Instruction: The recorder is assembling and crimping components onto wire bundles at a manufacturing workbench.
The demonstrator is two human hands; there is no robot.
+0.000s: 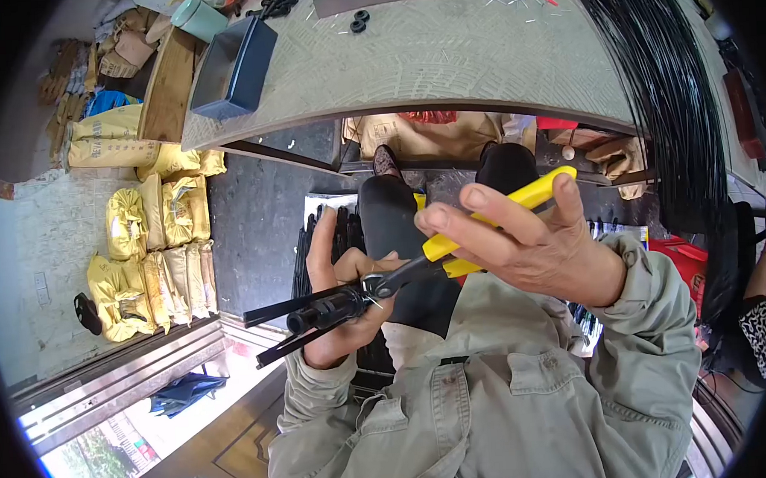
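Observation:
My left hand (pixel 353 334) is closed round a black umbrella frame (pixel 326 311), with its forefinger stretched up. Dark rods and a ribbed black hub of the frame stick out to the left of the hand. My right hand (pixel 551 261) holds pliers (pixel 514 206) with yellow grips, its fingers along the upper handle and the thumb at the handle's end. The dark jaws of the pliers meet the frame beside my left fingers, where a thin shiny bit of wire (pixel 371 296) shows. Exactly what the jaws grip is too small to tell.
Ahead stands a worktable (pixel 469 64) with a blue-grey bin (pixel 237 70) and small black rings (pixel 359 21). A thick bundle of black rods (pixel 671 81) hangs over its right side. Yellow sacks (pixel 126 224) line the floor at left. Another person's arm (pixel 757 282) is at far right.

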